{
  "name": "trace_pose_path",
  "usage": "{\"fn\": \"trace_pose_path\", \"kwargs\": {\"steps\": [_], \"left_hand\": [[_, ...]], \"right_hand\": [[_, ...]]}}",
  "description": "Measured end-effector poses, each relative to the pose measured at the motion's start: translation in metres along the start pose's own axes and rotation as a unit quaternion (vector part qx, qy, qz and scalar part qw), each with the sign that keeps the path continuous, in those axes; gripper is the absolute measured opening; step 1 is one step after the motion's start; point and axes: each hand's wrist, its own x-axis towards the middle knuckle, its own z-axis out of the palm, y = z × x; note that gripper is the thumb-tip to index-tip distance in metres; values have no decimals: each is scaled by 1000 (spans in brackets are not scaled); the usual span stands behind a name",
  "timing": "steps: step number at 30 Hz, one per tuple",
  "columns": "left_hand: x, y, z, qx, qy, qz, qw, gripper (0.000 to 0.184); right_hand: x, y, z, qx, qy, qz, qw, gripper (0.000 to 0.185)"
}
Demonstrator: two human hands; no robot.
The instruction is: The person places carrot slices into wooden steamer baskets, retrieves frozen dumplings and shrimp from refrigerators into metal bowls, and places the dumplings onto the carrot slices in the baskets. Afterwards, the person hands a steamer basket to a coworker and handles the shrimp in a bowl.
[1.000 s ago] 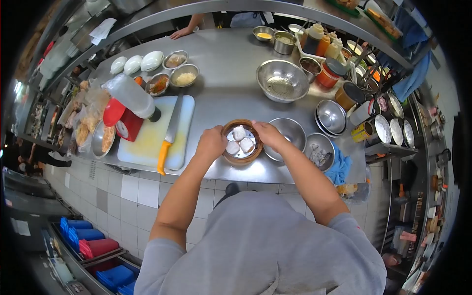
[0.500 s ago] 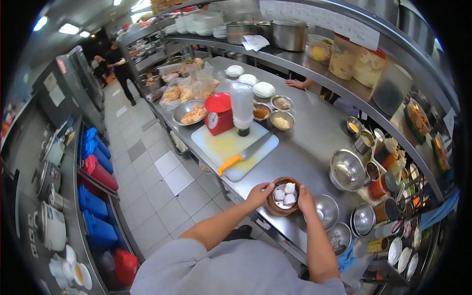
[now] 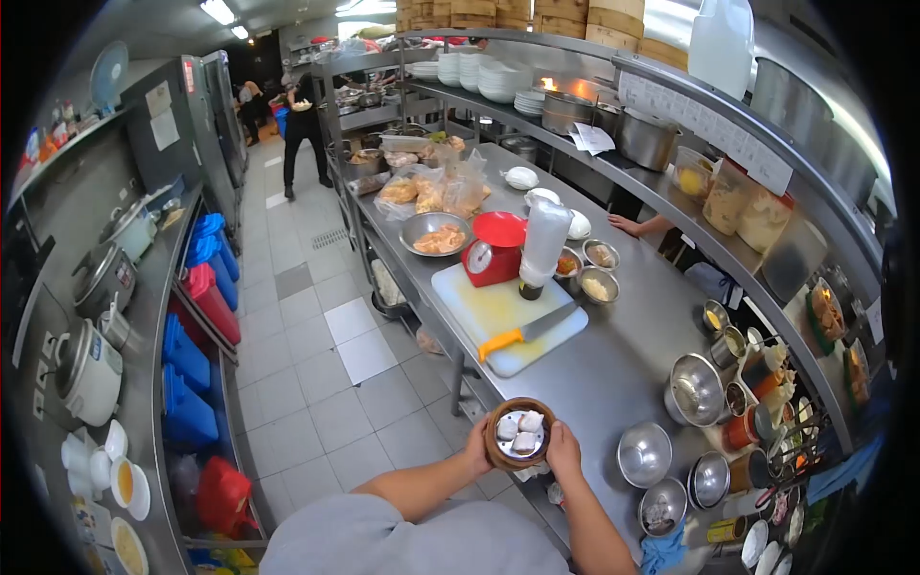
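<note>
A round bamboo steamer basket [image 3: 493,428] is held level at the table's near edge, with several white buns [image 3: 524,432] inside on a light liner. My left hand [image 3: 476,448] grips its left side and my right hand [image 3: 563,448] its right side, fingers wrapped round the wall. Beyond it, a knife [image 3: 525,332] with a yellow handle lies on a white cutting board [image 3: 458,287]. A red kitchen scale [image 3: 495,251] and an upturned clear squeeze bottle [image 3: 544,241] stand on the board's far part.
Metal bowls [image 3: 645,454] sit to the right on the steel table [image 3: 623,355]. A blue cloth [image 3: 663,551] hangs at its near corner. An overhead shelf [image 3: 661,195] carries pots and tubs. Another person's hand [image 3: 628,226] rests across the table; a person [image 3: 305,129] stands down the aisle.
The steamer basket, in both hands, has moved left and toward me, from over the table to its edge. My view has turned left and lifted, showing more of the aisle and upper shelf.
</note>
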Motion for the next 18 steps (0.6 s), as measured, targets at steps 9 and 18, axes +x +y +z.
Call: {"fn": "trace_pose_path", "kwargs": {"steps": [9,18], "left_hand": [[-94,86,-27,2,16,-67,998,63],[-101,124,-76,13,34,-11,999,56]], "right_hand": [[-94,4,65,56,-21,-20,998,53],[-294,249,53,-128,30,310,942,83]]}}
